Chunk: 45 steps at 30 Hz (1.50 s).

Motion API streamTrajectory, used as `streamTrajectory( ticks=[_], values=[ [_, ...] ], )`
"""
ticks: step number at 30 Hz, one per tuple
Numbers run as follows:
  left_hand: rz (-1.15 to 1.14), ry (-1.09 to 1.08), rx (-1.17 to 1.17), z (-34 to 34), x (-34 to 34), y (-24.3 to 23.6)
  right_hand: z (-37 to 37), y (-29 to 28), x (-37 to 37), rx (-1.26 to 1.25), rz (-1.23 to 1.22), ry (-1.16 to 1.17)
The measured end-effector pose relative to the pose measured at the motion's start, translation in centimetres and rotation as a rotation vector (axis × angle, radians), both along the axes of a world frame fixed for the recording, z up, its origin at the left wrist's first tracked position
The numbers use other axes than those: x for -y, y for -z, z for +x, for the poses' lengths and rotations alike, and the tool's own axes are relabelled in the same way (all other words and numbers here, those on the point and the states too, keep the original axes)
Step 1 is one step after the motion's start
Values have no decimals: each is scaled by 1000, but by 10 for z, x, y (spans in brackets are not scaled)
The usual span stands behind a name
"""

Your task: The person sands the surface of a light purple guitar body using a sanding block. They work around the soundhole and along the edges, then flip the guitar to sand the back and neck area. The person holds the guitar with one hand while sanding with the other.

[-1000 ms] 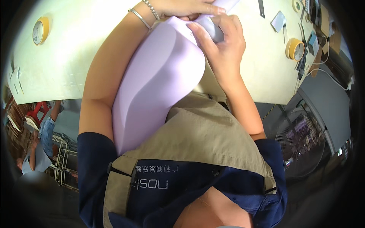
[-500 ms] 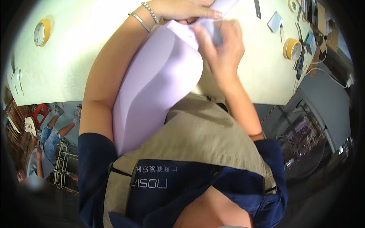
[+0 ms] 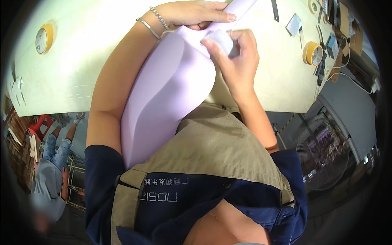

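Observation:
A lilac guitar (image 3: pixel 171 85) with a smooth curved body lies against my left forearm and my apron. Its narrow neck (image 3: pixel 241 12) runs away from me past the top edge of the view. My left hand (image 3: pixel 200 13) is closed round the neck close to where it joins the body, thumb on top. In my right hand (image 3: pixel 243 57) is a pale grey sanding pad (image 3: pixel 222 42), pinched between thumb and fingers. The pad is slightly blurred and lies against the neck joint, at the upper right of the body. The far end of the neck is out of view.
Rolls of yellow tape stand on the pale table, one at far left (image 3: pixel 44 38) and one at right (image 3: pixel 313 54). A grey-blue pad (image 3: pixel 294 25) and a thin dark strip (image 3: pixel 275 10) lie beyond my right hand. A fan (image 3: pixel 322 151) stands low right; another person (image 3: pixel 51 175) is low left.
My right hand and the pad have moved slightly, nearer the neck joint. My left hand keeps its grip on the neck. The other person at lower left has shifted position.

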State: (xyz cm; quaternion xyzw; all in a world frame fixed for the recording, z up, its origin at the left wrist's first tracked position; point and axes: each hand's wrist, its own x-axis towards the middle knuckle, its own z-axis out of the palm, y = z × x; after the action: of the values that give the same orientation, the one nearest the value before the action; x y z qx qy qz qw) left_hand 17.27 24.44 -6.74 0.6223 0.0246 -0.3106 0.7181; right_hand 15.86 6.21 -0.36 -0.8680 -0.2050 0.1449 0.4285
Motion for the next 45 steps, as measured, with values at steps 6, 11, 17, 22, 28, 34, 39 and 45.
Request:
streamTrajectory(
  ticks=[6, 11, 17, 22, 28, 34, 39, 45],
  values=[
    [0, 59, -13, 1, 0, 4, -15, 7, 6, -173, 86, 70],
    [-60, 18, -27, 0, 2, 3, -1, 5, -6, 117, 8, -23],
    [55, 57, -63, 3, -1, -7, 13, 6, -4, 365, -56, -28],
    [-215, 58, -11, -13, -10, -19, 25, -13, 14, -194, 549, 332],
    [317, 441, 140, 7, -22, -60, 28, -4, 61, -465, 405, 358],
    [251, 323, 386, -1, -25, -63, 24, -2, 59, -439, 457, 307],
    [321, 405, 205, 2, -28, -63, 20, -1, 55, -463, 468, 341],
    [325, 402, 405, 4, -27, -64, 19, 6, 60, -474, 496, 370]
  ],
)
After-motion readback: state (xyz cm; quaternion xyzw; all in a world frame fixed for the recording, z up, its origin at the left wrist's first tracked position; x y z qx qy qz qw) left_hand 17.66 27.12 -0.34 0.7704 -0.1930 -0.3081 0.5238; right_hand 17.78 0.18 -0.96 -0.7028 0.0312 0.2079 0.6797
